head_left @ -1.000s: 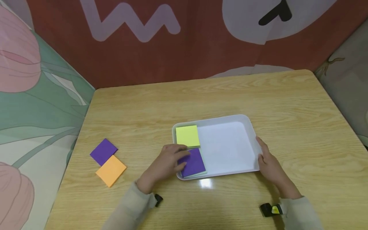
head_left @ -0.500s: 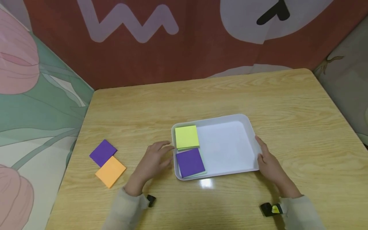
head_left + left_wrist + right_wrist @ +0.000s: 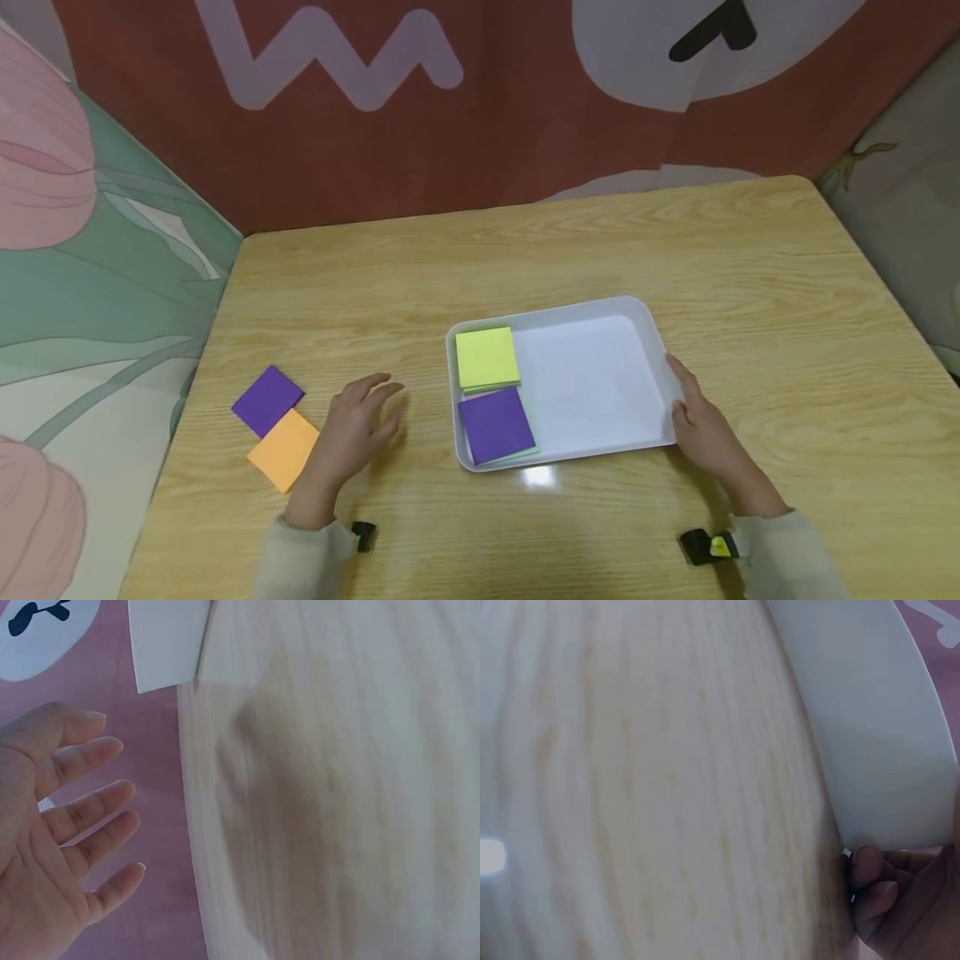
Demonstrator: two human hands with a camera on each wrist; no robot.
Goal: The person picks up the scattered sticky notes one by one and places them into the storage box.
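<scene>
A shallow white tray [image 3: 592, 383] lies on the table in the head view. Along its left side sit a yellow-green sticky note pad [image 3: 487, 358] and, nearer me, a purple sticky note pad [image 3: 497, 425] with a pale green edge showing beneath. My right hand [image 3: 705, 429] holds the tray's right end, fingers curled at its edge in the right wrist view. Over the table left of the tray is my left hand [image 3: 348, 437], fingers spread and holding nothing. It overlaps the corner of an orange sticky note pad [image 3: 281, 450], which lies against another purple pad [image 3: 267, 400].
The wooden table [image 3: 570, 533] reaches back to a red patterned wall covering [image 3: 510, 150]. A flowered covering [image 3: 45, 333] borders its left side. Black wrist devices are strapped at both sleeves.
My left hand has left the purple pad in the tray and moved left, toward the orange pad. My right hand keeps its hold on the tray, which stays in place.
</scene>
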